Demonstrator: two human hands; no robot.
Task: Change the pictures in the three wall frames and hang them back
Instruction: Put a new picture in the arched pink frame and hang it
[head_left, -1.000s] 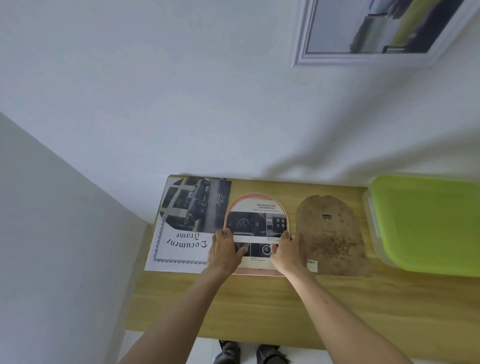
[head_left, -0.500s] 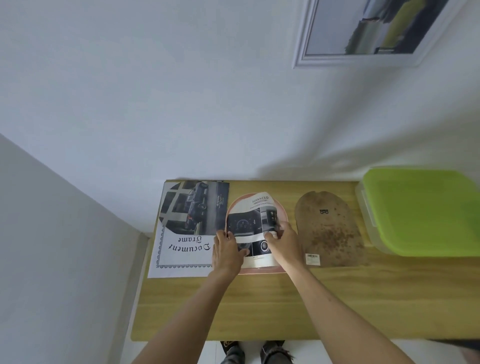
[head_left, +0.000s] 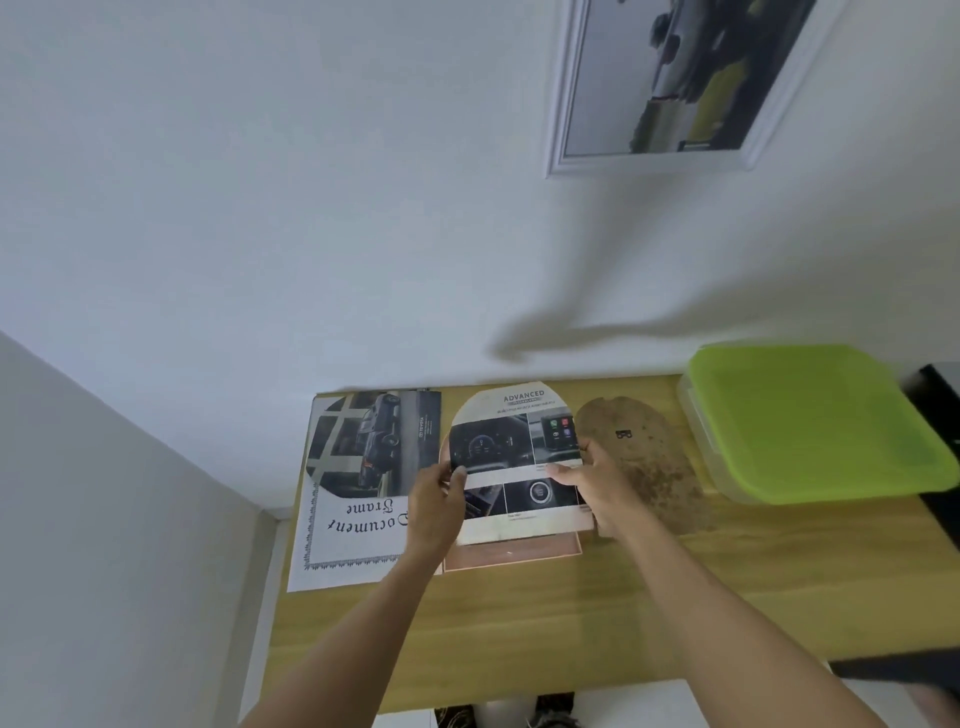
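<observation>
An arch-shaped car-dashboard picture (head_left: 514, 452) headed "ADVANCED" is lifted off the pink arch-shaped frame (head_left: 511, 555), which lies flat on the wooden table (head_left: 571, 634). My left hand (head_left: 434, 506) pinches the picture's left edge. My right hand (head_left: 605, 486) grips its right edge. The frame's brown backing board (head_left: 649, 467) lies to the right. A "Document Frame" sheet (head_left: 353, 530) with a dark car picture (head_left: 374, 441) on it lies to the left. A white-framed picture (head_left: 680, 83) hangs on the wall above.
A clear box with a green lid (head_left: 810, 421) stands at the table's right end, next to a dark object (head_left: 940, 431). The white wall (head_left: 311, 208) runs behind the table and a side wall closes in on the left.
Both hands have lifted the arch-shaped picture out of the pink frame and tilted it up, exposing the frame's lower part. The camera has tilted up a little.
</observation>
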